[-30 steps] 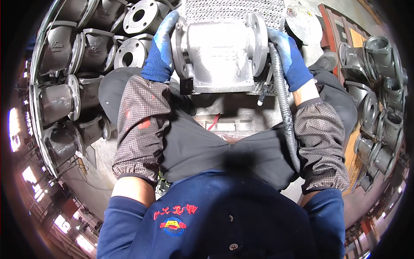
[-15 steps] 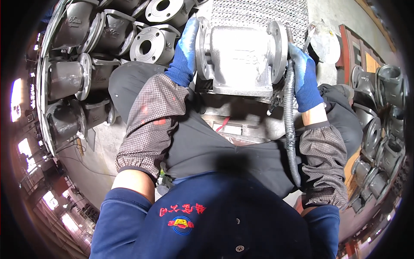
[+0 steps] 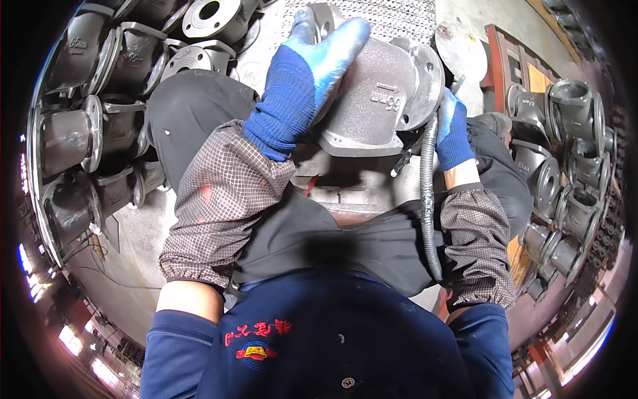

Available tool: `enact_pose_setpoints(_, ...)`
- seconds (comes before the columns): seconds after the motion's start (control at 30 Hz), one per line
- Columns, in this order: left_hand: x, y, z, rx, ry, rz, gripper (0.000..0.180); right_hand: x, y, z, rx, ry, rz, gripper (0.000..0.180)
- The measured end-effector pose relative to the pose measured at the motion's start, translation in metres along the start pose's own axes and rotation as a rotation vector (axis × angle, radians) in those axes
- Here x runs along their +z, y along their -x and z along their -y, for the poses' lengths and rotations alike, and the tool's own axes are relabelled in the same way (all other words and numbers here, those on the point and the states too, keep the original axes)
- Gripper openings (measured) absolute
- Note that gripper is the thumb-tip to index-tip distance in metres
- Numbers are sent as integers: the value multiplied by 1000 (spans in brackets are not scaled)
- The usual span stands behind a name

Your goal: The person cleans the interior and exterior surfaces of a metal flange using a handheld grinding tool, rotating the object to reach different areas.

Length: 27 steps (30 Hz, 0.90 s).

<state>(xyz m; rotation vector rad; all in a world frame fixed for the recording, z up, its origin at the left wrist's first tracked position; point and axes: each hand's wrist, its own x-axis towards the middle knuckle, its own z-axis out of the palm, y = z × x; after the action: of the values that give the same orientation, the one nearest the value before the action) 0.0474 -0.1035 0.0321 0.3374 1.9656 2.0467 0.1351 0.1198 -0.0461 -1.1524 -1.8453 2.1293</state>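
Note:
A grey cast flanged valve body (image 3: 379, 93) sits tilted before me on a metal-mesh work surface (image 3: 399, 12). My left hand (image 3: 319, 56), in a blue coated glove, grips its left flange, the thumb spread over the top and the fingers on the far side. Beside the right flange (image 3: 425, 86) is my right hand (image 3: 454, 130), also gloved, closed around the upper end of a ribbed grey hose (image 3: 427, 199). A thin tool tip (image 3: 458, 83) sticks out above that hand. Its fingertips are partly hidden behind the flange.
Similar valve bodies (image 3: 70, 136) are stacked on my left, and several more (image 3: 578, 120) stand on the right. A pale round-topped object (image 3: 460, 52) stands beyond my right hand. A reddish frame (image 3: 495, 66) is near it. The hose hangs over my right thigh.
My left hand has moved from the flange's outer side to over its top. The valve body has turned and tilted. My right hand stays by the right flange. The whole view has shifted slightly.

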Motion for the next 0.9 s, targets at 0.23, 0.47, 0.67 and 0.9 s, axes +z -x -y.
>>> enact_pose_setpoints(0.23, 34, -12, 7, 441, -628, 132, 36, -36, 8, -27, -107, 119, -10, 28)
enact_pose_setpoints(0.47, 56, -24, -23, 3, -605, 230, 59, -44, 10, -9, -156, 194, -77, 22)
enact_pose_setpoints(0.67, 61, -11, -34, 388, -939, 670, 65, -60, 11, 17, -178, -120, -170, 24)
enact_pose_setpoints(0.9, 26, 20, -15, 757, -1119, 1129, 64, -44, 59, 44, -254, -73, 129, 39)
